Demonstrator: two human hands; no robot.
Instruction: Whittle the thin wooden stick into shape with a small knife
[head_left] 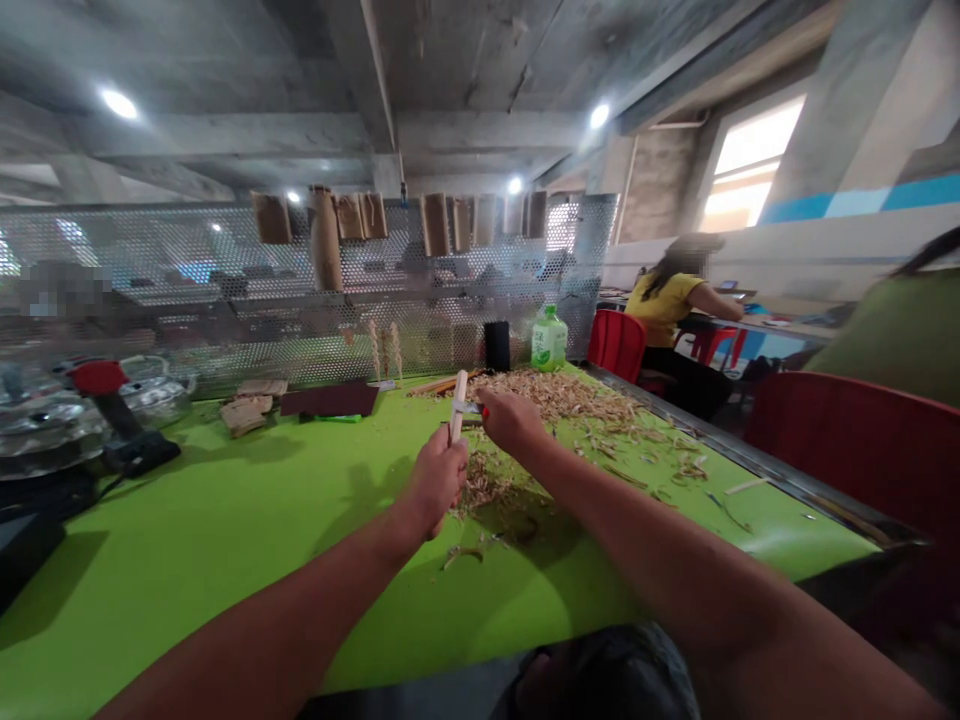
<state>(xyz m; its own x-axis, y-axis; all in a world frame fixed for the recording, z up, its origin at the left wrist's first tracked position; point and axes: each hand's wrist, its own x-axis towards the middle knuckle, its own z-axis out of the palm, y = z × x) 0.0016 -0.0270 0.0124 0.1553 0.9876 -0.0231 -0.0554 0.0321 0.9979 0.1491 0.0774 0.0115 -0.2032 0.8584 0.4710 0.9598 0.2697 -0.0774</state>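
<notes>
One wooden stick (458,405): pale, flat, upright, gripped in left hand (433,482)
One small knife (466,408): red-tipped, pinched in right hand (511,420)
Many shavings (547,392): heaped mid-frame

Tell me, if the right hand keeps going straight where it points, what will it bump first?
Probably the stick in the left hand. The right hand points at it, and its knife looks nearly touching it, though depth is hard to judge here.
</notes>
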